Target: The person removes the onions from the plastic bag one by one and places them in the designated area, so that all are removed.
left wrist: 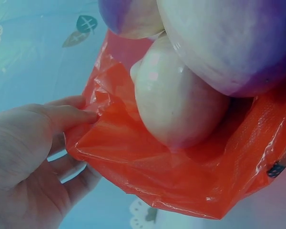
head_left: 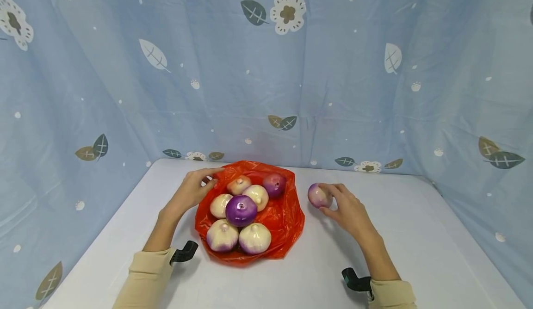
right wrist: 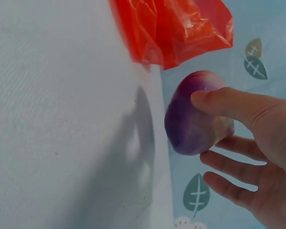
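Observation:
My left hand (head_left: 192, 189) pinches the far left rim of a red plastic bag (head_left: 287, 219); in the left wrist view the thumb lies on the film and fingers are behind it. Several glossy white and purple onions are piled on the opened bag, with a deep purple onion (head_left: 241, 211) on top and a reddish-purple onion (head_left: 274, 185) at the back right. To the right of the bag, my right hand (head_left: 349, 211) holds a purple-and-white onion (right wrist: 193, 119) between thumb and fingers. A gap separates this onion from the bag.
The bag lies on a white table (head_left: 416, 235). Behind the table hangs a blue curtain (head_left: 233, 77) printed with leaves and flowers, which also runs along both sides. A black camera mount sits at each wrist, below the sleeves' cuffs.

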{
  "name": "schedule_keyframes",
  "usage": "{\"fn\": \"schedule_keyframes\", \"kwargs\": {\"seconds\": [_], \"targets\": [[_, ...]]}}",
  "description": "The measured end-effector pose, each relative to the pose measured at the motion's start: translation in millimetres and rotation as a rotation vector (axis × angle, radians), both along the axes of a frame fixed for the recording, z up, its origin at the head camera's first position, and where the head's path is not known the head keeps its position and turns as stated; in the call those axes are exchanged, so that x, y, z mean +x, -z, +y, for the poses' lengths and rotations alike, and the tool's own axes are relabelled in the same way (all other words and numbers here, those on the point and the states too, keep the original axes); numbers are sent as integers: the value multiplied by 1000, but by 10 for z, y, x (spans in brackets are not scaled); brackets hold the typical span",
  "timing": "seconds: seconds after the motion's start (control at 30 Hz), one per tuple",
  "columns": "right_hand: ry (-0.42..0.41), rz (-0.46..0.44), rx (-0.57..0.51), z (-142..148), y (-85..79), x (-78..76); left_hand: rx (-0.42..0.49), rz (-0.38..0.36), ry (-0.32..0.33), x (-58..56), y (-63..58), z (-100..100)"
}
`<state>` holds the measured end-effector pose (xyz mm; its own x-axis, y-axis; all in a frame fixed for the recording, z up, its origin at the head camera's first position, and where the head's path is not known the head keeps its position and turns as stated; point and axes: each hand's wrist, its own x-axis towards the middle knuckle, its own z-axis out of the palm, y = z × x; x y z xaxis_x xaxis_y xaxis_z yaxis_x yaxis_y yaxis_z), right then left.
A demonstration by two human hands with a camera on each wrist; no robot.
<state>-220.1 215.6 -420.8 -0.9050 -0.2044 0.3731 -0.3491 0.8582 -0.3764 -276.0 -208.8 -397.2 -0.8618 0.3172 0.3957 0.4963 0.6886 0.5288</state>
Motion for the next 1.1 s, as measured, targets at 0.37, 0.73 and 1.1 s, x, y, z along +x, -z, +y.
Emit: {"fn": "schedule_keyframes", "kwargs": {"seconds": [0.37, 0.73, 1.1], "targets": [[13, -39, 24, 27, 33, -13, 11, -2, 5, 6, 6, -13], [21, -45, 1, 56, 97, -42, 27, 16, 22, 2, 16, -2], [-17, -49, 8, 65, 115, -41, 15, 4, 17, 5, 6, 1]]}}
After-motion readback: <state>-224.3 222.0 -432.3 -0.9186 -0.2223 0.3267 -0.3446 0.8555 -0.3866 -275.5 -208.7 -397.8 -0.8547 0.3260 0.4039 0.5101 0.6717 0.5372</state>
